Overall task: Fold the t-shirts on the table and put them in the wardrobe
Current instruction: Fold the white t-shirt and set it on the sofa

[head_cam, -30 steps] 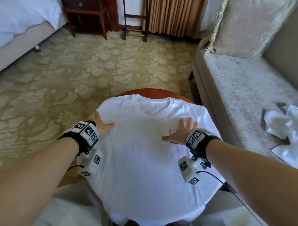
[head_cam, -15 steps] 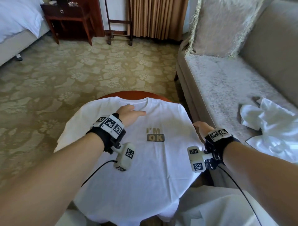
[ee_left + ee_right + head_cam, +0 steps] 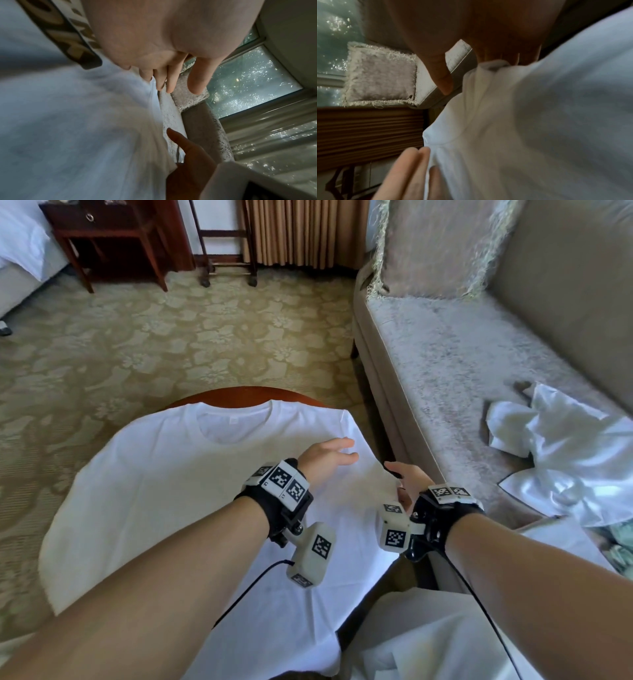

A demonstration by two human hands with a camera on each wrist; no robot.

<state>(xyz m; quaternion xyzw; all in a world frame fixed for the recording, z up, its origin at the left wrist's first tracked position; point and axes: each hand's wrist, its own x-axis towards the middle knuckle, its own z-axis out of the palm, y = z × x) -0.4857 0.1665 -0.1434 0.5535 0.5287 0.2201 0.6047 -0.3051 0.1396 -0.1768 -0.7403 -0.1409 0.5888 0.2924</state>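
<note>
Left hand (image 3: pixel 323 455) crossed right; one t-shirt (image 3: pixel 164 508), right hand (image 3: pixel 406 479) gripping sleeve.

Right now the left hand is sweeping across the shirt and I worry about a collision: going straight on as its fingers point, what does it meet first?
Probably the beige velvet sofa edge, past the white cotton t-shirt; the left hand clears the right hand, though depth is unclear.

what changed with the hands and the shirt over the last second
The left hand crossed from the white t-shirt's left side to lie flat near its right shoulder, covering the print. The right hand slid off the chest to the right edge and gathered the sleeve fabric in its fingers. The shirt stayed spread on the round wooden table.
</note>
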